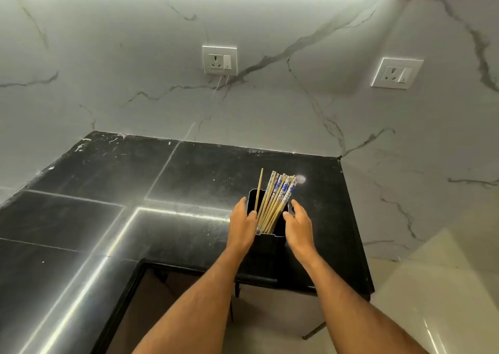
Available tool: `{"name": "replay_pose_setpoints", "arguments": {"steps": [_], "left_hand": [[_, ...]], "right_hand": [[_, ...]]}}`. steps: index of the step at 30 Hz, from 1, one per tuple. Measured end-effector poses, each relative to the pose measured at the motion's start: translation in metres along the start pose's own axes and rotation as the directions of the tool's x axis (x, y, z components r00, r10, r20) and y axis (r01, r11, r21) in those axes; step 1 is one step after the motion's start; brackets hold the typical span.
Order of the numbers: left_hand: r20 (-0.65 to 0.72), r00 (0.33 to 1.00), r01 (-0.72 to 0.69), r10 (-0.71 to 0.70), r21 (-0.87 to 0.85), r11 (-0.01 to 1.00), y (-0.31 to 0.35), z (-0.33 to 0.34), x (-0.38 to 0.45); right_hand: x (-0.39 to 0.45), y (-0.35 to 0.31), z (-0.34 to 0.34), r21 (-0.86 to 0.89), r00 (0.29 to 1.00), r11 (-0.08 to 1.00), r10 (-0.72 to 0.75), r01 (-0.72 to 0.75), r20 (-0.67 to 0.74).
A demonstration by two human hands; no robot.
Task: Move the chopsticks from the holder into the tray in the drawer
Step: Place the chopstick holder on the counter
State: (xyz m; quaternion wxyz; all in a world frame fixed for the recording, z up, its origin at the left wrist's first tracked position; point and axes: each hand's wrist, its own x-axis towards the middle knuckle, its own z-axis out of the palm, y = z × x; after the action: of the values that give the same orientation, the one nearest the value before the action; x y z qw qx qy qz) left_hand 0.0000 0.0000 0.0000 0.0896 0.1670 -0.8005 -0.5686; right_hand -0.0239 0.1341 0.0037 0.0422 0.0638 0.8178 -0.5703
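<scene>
At the far left, the black tabletop (81, 218) ran in polished slabs with bright seams reflecting the strip light above, and it met a white marble-veined wall (108, 70) behind. A wall socket (219, 60) sat on that wall above the tabletop's back edge.

Moving right, the left hand (242, 225) lay against the left side of the holder (270, 241), its fingers loosely together and its thumb tip touching the holder's near left rim; whether it was actually gripping could not be told. The holder, a dark square box with a thin light rim, stood upright on the tabletop near its right front corner. Inside it the chopsticks (274, 202) stood as a bundle leaning back and to the right, their lower ends gathered at the near side of the holder. Most had white tops patterned in blue, while one plain stick (259, 188) stood a little apart at the left, nearly upright.

Just right of the bundle, the right hand (298, 225) rested at the holder's right side with its fingers slightly spread and curled; its thumb tip was at the rim close to the sticks, and it held none of them.

Further right, a second socket (397, 73) was mounted on the adjoining wall, and pale floor tiles (432, 286) showed below the tabletop's right edge.
</scene>
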Motion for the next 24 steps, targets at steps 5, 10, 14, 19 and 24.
{"name": "replay_pose_setpoints", "arguments": {"steps": [5,10,14,19,24], "left_hand": [[0.013,1.0,-0.006,0.007,-0.1,0.995,-0.008,0.004,-0.001],[0.027,1.0,0.003,0.0,-0.127,0.992,-0.015,0.008,0.0],[-0.006,1.0,-0.019,0.018,-0.142,0.99,-0.019,0.004,-0.003],[-0.066,0.998,-0.023,0.013,-0.158,0.987,-0.027,-0.018,-0.005],[-0.14,0.99,-0.044,0.023,-0.151,0.988,-0.035,-0.064,-0.014]], "right_hand": [[-0.005,0.006,0.008,0.061,1.0,0.998,-0.004,0.004,0.0],[-0.009,0.007,0.016,0.068,0.999,0.997,-0.045,0.046,-0.026],[-0.014,0.005,0.024,0.062,0.996,0.995,-0.08,0.082,-0.039],[-0.025,-0.004,0.048,0.091,0.991,0.987,-0.127,0.129,-0.03],[-0.049,-0.026,0.084,0.119,0.983,0.976,-0.186,0.183,0.014]]}}
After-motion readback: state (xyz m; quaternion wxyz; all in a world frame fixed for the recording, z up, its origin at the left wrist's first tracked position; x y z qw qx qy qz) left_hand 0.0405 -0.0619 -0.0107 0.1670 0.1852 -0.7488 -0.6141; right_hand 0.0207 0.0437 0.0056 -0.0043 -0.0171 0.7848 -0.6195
